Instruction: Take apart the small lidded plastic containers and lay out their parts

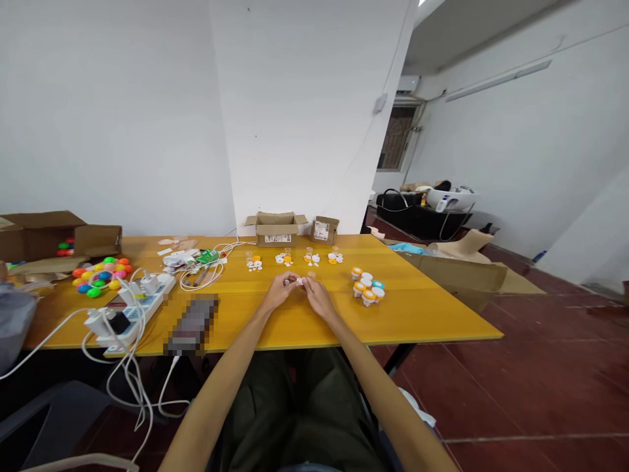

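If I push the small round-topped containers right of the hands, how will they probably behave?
The containers sit close together, so pushing one would probably nudge its neighbours. Their round tops suggest a tipped one might roll. Their bodies look clear, perhaps plastic, so each is likely light.

I see a yellow-orange table [417, 314], a white piece [299, 281], orange, white and teal lids [368, 295], multicoloured balls [105, 276], dark green trousers [304, 406], reddish-brown floor tiles [540, 367].

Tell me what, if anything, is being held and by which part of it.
A small white piece, held between the left grip and the right grip; it is too small to tell which part each has.
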Tool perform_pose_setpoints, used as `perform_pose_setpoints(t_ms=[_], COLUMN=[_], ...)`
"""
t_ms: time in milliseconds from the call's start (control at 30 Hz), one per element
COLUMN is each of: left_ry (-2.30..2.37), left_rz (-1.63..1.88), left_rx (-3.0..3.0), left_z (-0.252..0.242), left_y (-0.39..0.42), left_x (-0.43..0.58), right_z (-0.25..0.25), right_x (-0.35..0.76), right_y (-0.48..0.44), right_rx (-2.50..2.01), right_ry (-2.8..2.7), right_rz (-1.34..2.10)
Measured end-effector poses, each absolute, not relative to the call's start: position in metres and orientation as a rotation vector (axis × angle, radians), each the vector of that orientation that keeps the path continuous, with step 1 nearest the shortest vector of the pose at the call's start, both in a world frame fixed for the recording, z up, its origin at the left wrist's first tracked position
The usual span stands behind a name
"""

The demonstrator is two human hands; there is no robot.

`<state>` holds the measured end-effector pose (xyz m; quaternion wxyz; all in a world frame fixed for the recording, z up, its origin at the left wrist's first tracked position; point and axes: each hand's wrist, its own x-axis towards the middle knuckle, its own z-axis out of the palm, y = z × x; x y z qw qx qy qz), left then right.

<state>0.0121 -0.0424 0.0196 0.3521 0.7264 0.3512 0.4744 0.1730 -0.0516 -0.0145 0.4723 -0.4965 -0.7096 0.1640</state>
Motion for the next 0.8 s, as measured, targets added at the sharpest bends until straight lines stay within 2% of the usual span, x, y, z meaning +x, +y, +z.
perform_pose_setpoints(t_ms=[233, 800], left_ry=[0.907, 0.942], left_rz=[1.217, 1.287], left_rx=[1.891, 1.981], left_z=[0.0147, 0.0098], left_y=[-0.0388, -0.0346], left_x=[0.0107, 0.0098], right_z=[-0.0174, -0.0117], right_x=[0.1745, 0.1763], right_y=[-0.0482, -0.0499], right_rx=[-1.27, -1.244], right_ry=[-1.719, -1.628], right_rz=[0.387, 0.605])
